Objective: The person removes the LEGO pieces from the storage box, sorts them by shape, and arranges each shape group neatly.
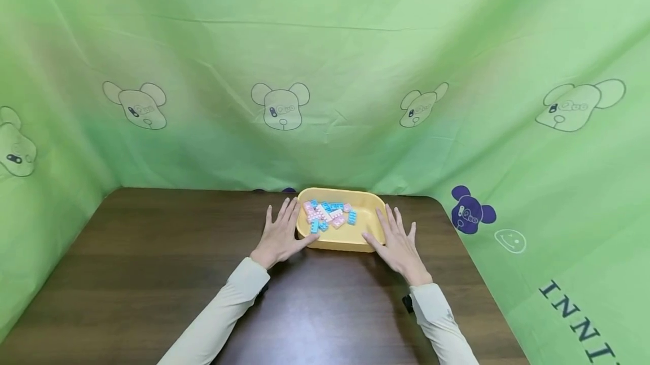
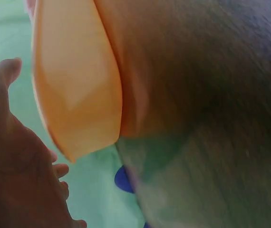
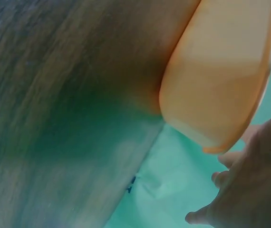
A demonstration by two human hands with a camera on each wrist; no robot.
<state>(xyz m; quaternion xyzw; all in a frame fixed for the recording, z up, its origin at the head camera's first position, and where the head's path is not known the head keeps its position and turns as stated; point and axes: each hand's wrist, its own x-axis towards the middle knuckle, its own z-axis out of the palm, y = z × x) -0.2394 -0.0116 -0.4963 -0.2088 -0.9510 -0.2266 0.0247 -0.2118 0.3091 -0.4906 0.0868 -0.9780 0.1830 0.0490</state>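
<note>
A yellow plastic tray point(image 1: 341, 245) with rounded corners stands at the far edge of the table. Pink, blue and white toy building bricks point(image 1: 325, 214) lie in it, mostly in its left half. My left hand point(image 1: 278, 238) is at the tray's left end, fingers straight and spread, thumb by the front rim. At the opposite end is my right hand point(image 1: 399, 247), its fingers likewise spread and its thumb over the front right corner. The left wrist view shows the tray's outer wall point(image 2: 78, 80) beside the left hand point(image 2: 16, 161); firm contact is hard to judge.
The dark brown wooden table point(image 1: 167, 275) extends in front of the tray and to both sides. A green cloth point(image 1: 325, 150) printed with bear heads hangs behind the table and along its sides, close to the tray's back rim.
</note>
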